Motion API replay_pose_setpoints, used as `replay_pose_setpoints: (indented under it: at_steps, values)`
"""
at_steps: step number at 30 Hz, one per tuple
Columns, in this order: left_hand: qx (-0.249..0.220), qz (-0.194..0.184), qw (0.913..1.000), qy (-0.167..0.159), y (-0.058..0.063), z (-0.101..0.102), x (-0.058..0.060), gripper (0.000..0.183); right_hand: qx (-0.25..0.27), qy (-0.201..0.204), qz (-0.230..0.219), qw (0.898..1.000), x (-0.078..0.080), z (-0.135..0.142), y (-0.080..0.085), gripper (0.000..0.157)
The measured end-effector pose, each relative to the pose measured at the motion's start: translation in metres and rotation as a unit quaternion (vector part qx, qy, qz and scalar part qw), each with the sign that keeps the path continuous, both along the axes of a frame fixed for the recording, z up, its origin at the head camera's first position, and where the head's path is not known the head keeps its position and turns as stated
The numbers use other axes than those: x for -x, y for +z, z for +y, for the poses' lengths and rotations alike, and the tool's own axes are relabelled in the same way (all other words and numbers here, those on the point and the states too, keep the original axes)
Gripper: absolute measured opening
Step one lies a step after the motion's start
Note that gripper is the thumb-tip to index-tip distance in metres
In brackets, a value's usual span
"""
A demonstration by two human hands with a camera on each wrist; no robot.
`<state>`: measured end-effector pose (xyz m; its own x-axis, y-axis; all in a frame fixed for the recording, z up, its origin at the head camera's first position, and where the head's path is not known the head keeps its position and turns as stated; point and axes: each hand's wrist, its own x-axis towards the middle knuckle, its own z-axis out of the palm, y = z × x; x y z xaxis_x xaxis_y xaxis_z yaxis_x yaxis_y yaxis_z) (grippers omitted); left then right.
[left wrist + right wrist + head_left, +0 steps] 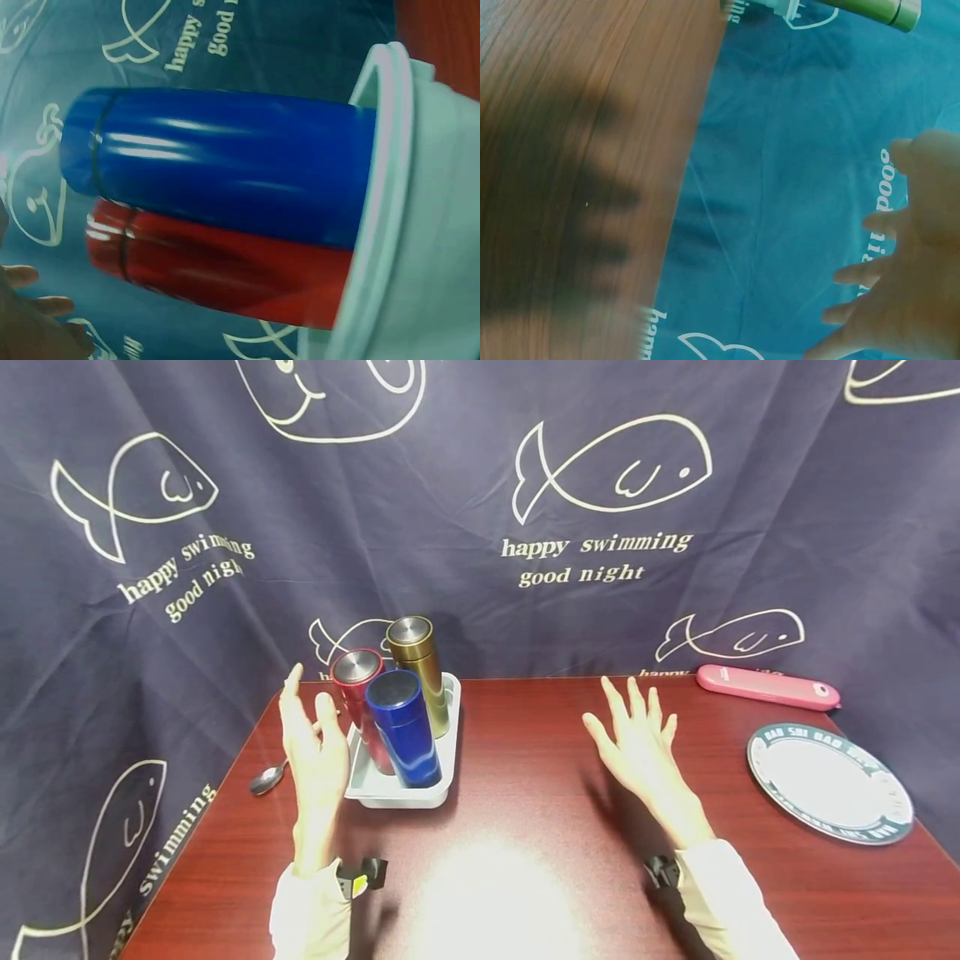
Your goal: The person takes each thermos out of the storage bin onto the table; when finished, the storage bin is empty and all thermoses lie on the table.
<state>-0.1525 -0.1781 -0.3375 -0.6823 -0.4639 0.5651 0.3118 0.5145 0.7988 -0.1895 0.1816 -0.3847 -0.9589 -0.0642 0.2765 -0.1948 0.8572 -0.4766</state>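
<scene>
Three thermos bottles stand upright in a white plastic basin (448, 783) on the left of the table: a red thermos (357, 692), a blue thermos (406, 731) in front and a gold thermos (428, 681) at the back. Just left of the basin is my left hand (313, 760), raised with fingers extended and holding nothing. In the left wrist view, its fingertips show at the lower left, apart from the blue thermos (232, 161) and red thermos (225, 266). My right hand (641, 752) hovers over the table's right half, fingers spread and nothing in it.
A metal spoon (267, 779) lies left of the basin, partly behind the left hand. At the right lie a white plate (828, 785) with a patterned green rim and, behind it, a long pink case (768, 686). A dark printed curtain (480, 485) hangs along the table's back edge.
</scene>
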Motion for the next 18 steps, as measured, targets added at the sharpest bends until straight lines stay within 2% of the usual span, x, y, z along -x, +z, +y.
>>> replay_pose_setpoints:
  at_steps: [4,7,9,13,15,18]
  values:
    - [-0.046,-0.049,0.9977,0.003,-0.012,-0.005,0.002,0.045,0.003,0.002,-0.002,1.000,-0.001,0.000,0.000,0.064]
    - [-0.074,-0.110,0.9912,-0.003,-0.021,-0.012,0.003,0.045,0.008,0.001,-0.004,1.000,-0.002,0.001,0.000,0.064]
    - [-0.084,-0.165,0.9827,-0.008,-0.026,-0.017,0.004,0.048,0.009,0.000,-0.004,1.000,-0.002,0.002,0.001,0.064]
    - [-0.092,-0.268,0.9587,-0.026,-0.036,-0.027,0.004,0.059,0.014,0.000,-0.010,1.000,-0.003,0.004,0.001,0.064]
    - [-0.099,-0.295,0.9494,-0.041,-0.041,-0.031,0.003,0.061,0.015,0.001,-0.015,1.000,-0.004,0.005,0.001,0.064]
    - [-0.130,-0.306,0.9395,-0.083,-0.049,-0.038,0.003,0.060,0.015,0.001,-0.022,1.000,-0.004,0.005,0.002,0.064]
